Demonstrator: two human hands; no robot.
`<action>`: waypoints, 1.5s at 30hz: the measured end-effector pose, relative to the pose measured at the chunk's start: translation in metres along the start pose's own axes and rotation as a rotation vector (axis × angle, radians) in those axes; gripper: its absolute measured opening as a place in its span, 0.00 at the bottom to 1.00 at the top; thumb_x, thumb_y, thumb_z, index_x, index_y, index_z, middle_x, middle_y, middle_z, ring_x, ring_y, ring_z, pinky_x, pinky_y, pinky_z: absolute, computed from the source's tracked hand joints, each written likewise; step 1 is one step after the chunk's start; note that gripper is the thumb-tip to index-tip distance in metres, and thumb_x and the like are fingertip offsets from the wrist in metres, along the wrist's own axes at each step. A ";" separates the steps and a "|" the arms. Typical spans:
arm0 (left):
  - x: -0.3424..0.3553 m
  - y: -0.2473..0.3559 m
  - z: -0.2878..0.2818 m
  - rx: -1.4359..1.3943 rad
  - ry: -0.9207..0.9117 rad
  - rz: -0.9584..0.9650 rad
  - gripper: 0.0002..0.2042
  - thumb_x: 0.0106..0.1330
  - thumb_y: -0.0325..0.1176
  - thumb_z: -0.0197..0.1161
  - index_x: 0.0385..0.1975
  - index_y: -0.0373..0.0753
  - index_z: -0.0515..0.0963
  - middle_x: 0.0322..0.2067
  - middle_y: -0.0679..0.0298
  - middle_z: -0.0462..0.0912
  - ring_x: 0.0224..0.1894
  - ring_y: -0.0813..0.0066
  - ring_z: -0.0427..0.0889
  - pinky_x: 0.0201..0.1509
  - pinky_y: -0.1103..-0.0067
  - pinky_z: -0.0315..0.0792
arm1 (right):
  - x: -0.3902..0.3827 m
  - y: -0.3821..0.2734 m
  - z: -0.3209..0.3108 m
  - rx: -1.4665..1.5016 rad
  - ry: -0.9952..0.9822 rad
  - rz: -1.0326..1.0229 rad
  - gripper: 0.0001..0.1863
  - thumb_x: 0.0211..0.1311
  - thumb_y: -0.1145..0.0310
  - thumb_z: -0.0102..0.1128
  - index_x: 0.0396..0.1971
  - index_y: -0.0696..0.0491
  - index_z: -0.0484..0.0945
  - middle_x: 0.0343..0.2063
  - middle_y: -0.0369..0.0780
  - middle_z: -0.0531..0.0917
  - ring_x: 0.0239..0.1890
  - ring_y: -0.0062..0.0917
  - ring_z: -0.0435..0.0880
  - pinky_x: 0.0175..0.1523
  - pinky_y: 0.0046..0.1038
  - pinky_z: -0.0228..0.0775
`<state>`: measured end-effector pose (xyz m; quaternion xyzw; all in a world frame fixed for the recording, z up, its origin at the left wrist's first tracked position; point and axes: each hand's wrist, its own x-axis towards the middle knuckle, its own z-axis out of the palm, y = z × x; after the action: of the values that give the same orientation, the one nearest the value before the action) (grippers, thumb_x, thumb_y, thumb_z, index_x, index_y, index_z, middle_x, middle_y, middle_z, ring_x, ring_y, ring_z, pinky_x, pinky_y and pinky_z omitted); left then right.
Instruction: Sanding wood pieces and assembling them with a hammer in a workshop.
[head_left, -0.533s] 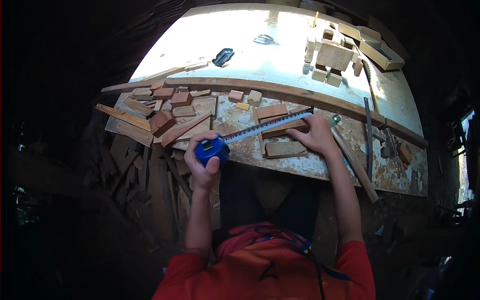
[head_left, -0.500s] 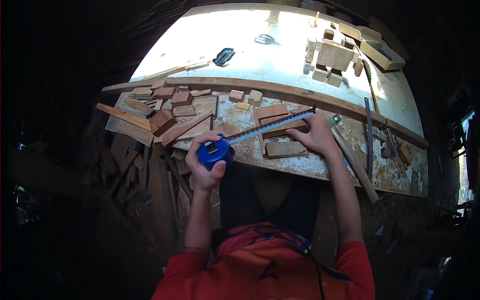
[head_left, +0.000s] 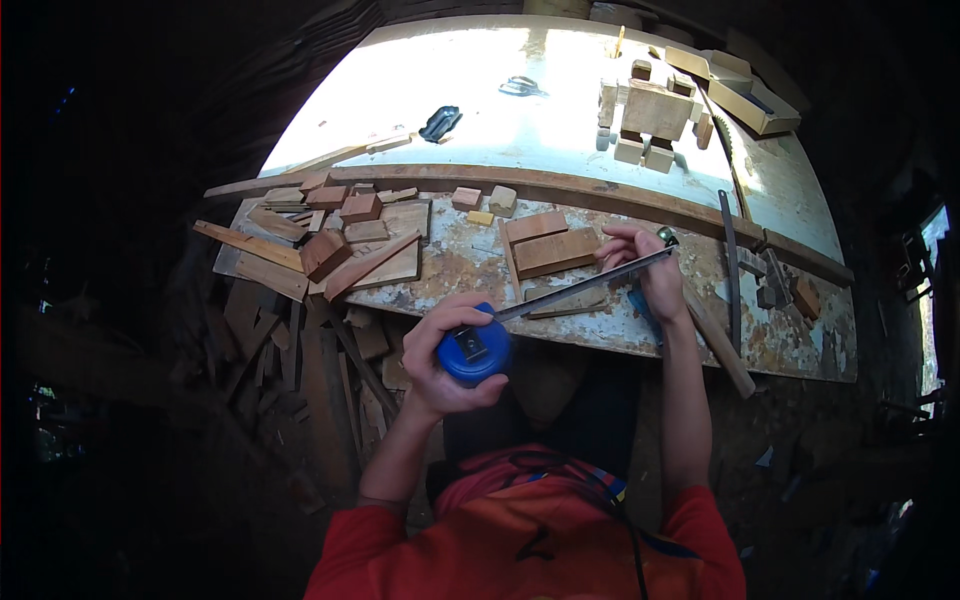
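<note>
My left hand [head_left: 440,350] is closed round a blue tape measure [head_left: 490,355], held just off the bench's front edge. Its blade [head_left: 590,285] runs out up and to the right, seen nearly edge-on. At the blade's far end is my right hand [head_left: 650,275], fingers curled, gripping it near the tip. Beneath the blade lie a wood block [head_left: 558,252], a smaller reddish piece [head_left: 537,226], a thin upright strip [head_left: 509,262] and a greyish piece [head_left: 568,303] partly covered by the blade. A green bottle end [head_left: 667,236] shows beside my right hand.
Offcuts [head_left: 340,225] are heaped at the left of the worn workbench [head_left: 455,265]. A long wooden rail [head_left: 600,195] crosses it. A rounded stick [head_left: 720,345] and dark metal bar [head_left: 730,270] lie right. Beyond are a block assembly [head_left: 655,108], scissors [head_left: 522,87] and a black object [head_left: 440,124].
The tape case has moved right and nearer to me. The blade has turned edge-on and lifted off the wood pieces. My right hand has shifted right and rolled over.
</note>
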<state>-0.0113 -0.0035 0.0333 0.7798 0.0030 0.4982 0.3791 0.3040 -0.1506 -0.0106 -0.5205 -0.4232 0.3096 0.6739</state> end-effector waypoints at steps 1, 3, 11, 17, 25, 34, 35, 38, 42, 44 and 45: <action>-0.005 0.000 -0.002 -0.022 0.042 -0.050 0.33 0.56 0.52 0.85 0.50 0.30 0.82 0.49 0.45 0.88 0.50 0.57 0.90 0.57 0.69 0.82 | -0.008 0.003 -0.001 -0.064 0.030 -0.005 0.28 0.90 0.56 0.40 0.64 0.63 0.80 0.43 0.47 0.89 0.39 0.26 0.88 0.46 0.28 0.78; -0.016 0.000 -0.008 -0.080 0.078 -0.133 0.34 0.58 0.54 0.83 0.51 0.30 0.81 0.49 0.45 0.87 0.51 0.58 0.89 0.58 0.69 0.81 | -0.024 -0.001 0.005 -0.126 0.058 -0.008 0.27 0.89 0.58 0.40 0.65 0.64 0.78 0.42 0.47 0.89 0.38 0.28 0.88 0.44 0.27 0.78; -0.037 0.014 -0.029 -0.216 0.085 -0.356 0.36 0.63 0.61 0.78 0.52 0.30 0.78 0.48 0.46 0.86 0.51 0.61 0.87 0.60 0.68 0.79 | -0.068 -0.020 0.008 0.156 0.054 -0.061 0.17 0.82 0.59 0.55 0.47 0.62 0.78 0.37 0.44 0.87 0.34 0.26 0.87 0.40 0.27 0.77; -0.046 0.021 -0.036 -0.336 -0.018 -0.439 0.39 0.66 0.63 0.75 0.56 0.28 0.79 0.49 0.42 0.89 0.52 0.58 0.91 0.59 0.66 0.84 | -0.100 -0.037 0.013 -0.067 0.133 -0.032 0.13 0.76 0.63 0.63 0.34 0.58 0.76 0.34 0.40 0.82 0.35 0.20 0.82 0.42 0.24 0.75; -0.062 0.010 -0.022 -0.397 -0.064 -0.541 0.41 0.68 0.62 0.74 0.64 0.26 0.78 0.59 0.41 0.87 0.61 0.57 0.88 0.68 0.67 0.79 | -0.114 -0.057 0.056 -0.433 -0.132 -0.040 0.12 0.69 0.63 0.69 0.38 0.58 0.81 0.30 0.39 0.83 0.31 0.23 0.84 0.39 0.25 0.74; -0.064 0.020 0.011 -0.336 -0.350 -0.485 0.38 0.58 0.41 0.83 0.68 0.29 0.79 0.66 0.48 0.85 0.66 0.55 0.87 0.71 0.67 0.78 | -0.115 -0.031 0.108 -0.434 -0.342 0.010 0.17 0.77 0.58 0.65 0.49 0.59 0.82 0.35 0.43 0.87 0.33 0.30 0.89 0.40 0.32 0.80; -0.063 0.021 0.013 -0.269 -0.348 -0.441 0.38 0.57 0.38 0.84 0.67 0.30 0.79 0.66 0.47 0.85 0.67 0.55 0.86 0.71 0.67 0.78 | -0.116 -0.034 0.109 -0.418 -0.288 0.028 0.15 0.76 0.61 0.67 0.48 0.59 0.83 0.35 0.43 0.87 0.34 0.29 0.90 0.41 0.31 0.81; -0.068 0.017 0.012 -0.169 -0.321 -0.420 0.37 0.55 0.36 0.85 0.66 0.30 0.80 0.65 0.45 0.85 0.68 0.53 0.85 0.73 0.65 0.77 | -0.121 -0.041 0.089 -0.459 -0.099 0.011 0.12 0.73 0.67 0.70 0.47 0.60 0.84 0.36 0.43 0.87 0.34 0.29 0.90 0.42 0.29 0.81; -0.067 0.001 0.004 0.029 -0.243 -0.396 0.34 0.53 0.33 0.86 0.63 0.32 0.82 0.64 0.44 0.85 0.69 0.50 0.84 0.74 0.63 0.76 | -0.125 -0.060 0.043 -0.766 0.372 -0.043 0.06 0.69 0.77 0.69 0.42 0.61 0.84 0.36 0.44 0.87 0.38 0.33 0.90 0.46 0.30 0.80; -0.064 -0.010 -0.003 0.163 -0.221 -0.367 0.34 0.51 0.28 0.87 0.62 0.34 0.83 0.66 0.44 0.83 0.70 0.49 0.83 0.74 0.62 0.76 | -0.131 -0.056 0.015 -0.937 0.563 -0.100 0.08 0.68 0.76 0.68 0.45 0.61 0.84 0.44 0.47 0.87 0.49 0.39 0.88 0.59 0.35 0.77; -0.058 -0.015 -0.005 0.218 -0.198 -0.319 0.33 0.51 0.28 0.87 0.61 0.34 0.83 0.66 0.44 0.83 0.68 0.49 0.84 0.72 0.62 0.78 | -0.135 -0.055 0.001 -1.019 0.609 -0.097 0.10 0.68 0.76 0.68 0.46 0.60 0.84 0.48 0.47 0.86 0.53 0.41 0.86 0.61 0.37 0.76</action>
<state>-0.0384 -0.0119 -0.0198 0.8509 0.1429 0.3497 0.3650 0.2409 -0.2808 0.0089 -0.8237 -0.3294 -0.1269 0.4438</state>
